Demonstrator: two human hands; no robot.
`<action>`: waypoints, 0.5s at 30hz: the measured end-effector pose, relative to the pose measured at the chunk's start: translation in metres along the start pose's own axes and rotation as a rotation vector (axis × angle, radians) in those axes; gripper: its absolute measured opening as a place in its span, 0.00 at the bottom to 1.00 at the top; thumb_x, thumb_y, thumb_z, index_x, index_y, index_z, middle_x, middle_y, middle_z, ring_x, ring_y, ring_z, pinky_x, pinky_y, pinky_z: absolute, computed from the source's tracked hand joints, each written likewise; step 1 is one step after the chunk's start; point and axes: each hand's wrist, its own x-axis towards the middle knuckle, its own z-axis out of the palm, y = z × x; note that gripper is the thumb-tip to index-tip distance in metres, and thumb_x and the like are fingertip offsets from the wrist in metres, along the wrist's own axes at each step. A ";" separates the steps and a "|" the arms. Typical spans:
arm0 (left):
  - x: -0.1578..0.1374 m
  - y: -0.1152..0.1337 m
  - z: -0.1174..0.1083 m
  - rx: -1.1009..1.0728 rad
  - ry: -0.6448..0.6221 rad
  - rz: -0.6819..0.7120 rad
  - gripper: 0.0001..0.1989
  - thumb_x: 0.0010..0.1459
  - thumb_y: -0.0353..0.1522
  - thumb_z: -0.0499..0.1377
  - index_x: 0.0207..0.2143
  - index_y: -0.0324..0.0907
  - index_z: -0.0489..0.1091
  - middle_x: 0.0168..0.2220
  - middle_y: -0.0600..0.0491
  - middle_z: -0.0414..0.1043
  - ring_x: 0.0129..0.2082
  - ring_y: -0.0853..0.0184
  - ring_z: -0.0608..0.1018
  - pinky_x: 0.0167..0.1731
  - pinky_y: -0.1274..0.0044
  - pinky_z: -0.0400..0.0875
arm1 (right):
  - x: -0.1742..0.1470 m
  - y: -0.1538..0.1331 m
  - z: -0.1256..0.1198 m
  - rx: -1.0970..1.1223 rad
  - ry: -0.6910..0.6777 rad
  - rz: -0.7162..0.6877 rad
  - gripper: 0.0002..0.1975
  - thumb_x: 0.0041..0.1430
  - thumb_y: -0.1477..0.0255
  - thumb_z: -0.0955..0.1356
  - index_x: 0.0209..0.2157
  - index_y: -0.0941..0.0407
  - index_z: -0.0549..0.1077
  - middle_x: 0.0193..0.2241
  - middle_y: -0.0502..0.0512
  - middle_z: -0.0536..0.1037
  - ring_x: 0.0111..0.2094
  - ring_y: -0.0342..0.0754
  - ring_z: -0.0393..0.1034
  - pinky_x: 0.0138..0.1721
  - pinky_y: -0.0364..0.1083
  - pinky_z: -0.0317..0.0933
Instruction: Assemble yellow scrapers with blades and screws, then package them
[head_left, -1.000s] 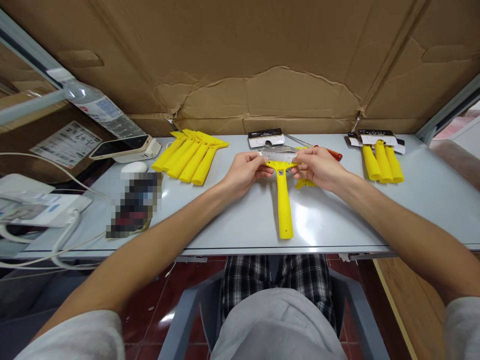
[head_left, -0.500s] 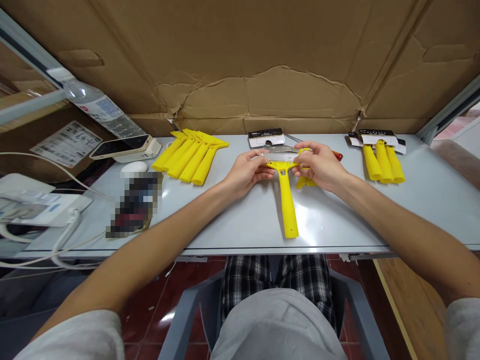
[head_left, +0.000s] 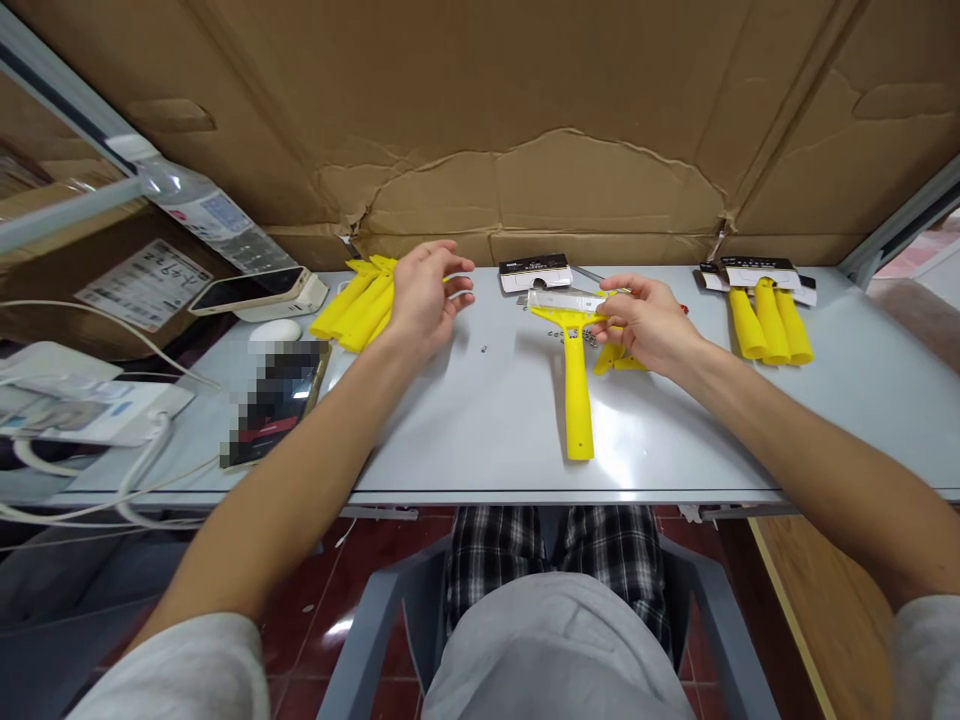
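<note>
My right hand [head_left: 643, 325] pinches the right end of a yellow scraper [head_left: 579, 400], whose handle points toward me. Along the top of its head lies a clear strip with a metal blade [head_left: 559, 301]. My left hand [head_left: 426, 295] is raised over the table with its fingers curved and apart, holding nothing visible. It partly covers a row of yellow scraper handles [head_left: 352, 312]. Below my right hand lie yellow plastic parts [head_left: 621, 364], partly hidden, and several small metal bits [head_left: 583, 337]. One more small bit [head_left: 484, 349] lies alone between my hands.
Behind the scraper sits a black-and-white blade card [head_left: 535, 272]. Three yellow handles [head_left: 769, 325] with black-and-white cards lie at the right. On the left are phones, a white mouse [head_left: 271, 333], cables, a power strip [head_left: 112, 410] and a plastic bottle [head_left: 202, 210]. Cardboard [head_left: 525, 120] stands behind.
My left hand has let go of the scraper and moved left to the row of yellow handles. My right hand still holds the scraper, now with its head tilted slightly.
</note>
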 end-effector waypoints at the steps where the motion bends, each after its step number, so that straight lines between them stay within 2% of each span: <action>1: 0.001 0.003 -0.001 0.015 0.007 0.028 0.12 0.51 0.26 0.65 0.38 0.47 0.72 0.31 0.56 0.77 0.25 0.72 0.73 0.25 0.80 0.70 | 0.000 0.000 0.000 0.002 0.002 -0.004 0.23 0.55 0.77 0.68 0.53 0.56 0.65 0.36 0.51 0.73 0.28 0.34 0.70 0.33 0.41 0.74; 5: -0.007 0.000 0.003 0.093 -0.069 0.008 0.10 0.51 0.28 0.66 0.37 0.46 0.72 0.32 0.55 0.77 0.25 0.72 0.75 0.23 0.81 0.70 | 0.002 -0.001 -0.002 0.012 0.015 -0.030 0.23 0.55 0.77 0.69 0.53 0.56 0.65 0.34 0.51 0.71 0.29 0.35 0.71 0.31 0.39 0.71; 8: -0.019 -0.013 0.010 0.142 -0.235 -0.091 0.09 0.55 0.33 0.68 0.39 0.43 0.74 0.37 0.50 0.79 0.28 0.69 0.79 0.23 0.79 0.74 | 0.004 0.001 -0.004 0.008 -0.008 -0.032 0.23 0.56 0.77 0.69 0.53 0.56 0.65 0.34 0.51 0.71 0.29 0.35 0.71 0.31 0.39 0.71; 11: -0.029 -0.026 0.015 0.171 -0.383 -0.154 0.14 0.57 0.38 0.71 0.41 0.40 0.77 0.41 0.46 0.79 0.31 0.66 0.83 0.23 0.77 0.76 | 0.003 0.005 -0.003 -0.015 -0.087 -0.009 0.23 0.56 0.76 0.70 0.54 0.56 0.65 0.35 0.52 0.73 0.29 0.35 0.71 0.31 0.39 0.71; 15: -0.037 -0.034 0.018 0.184 -0.448 -0.204 0.19 0.52 0.32 0.73 0.46 0.39 0.75 0.38 0.47 0.81 0.31 0.65 0.83 0.25 0.76 0.78 | -0.002 0.008 0.002 -0.032 -0.173 0.004 0.22 0.55 0.76 0.70 0.51 0.57 0.65 0.33 0.51 0.72 0.28 0.37 0.71 0.31 0.40 0.70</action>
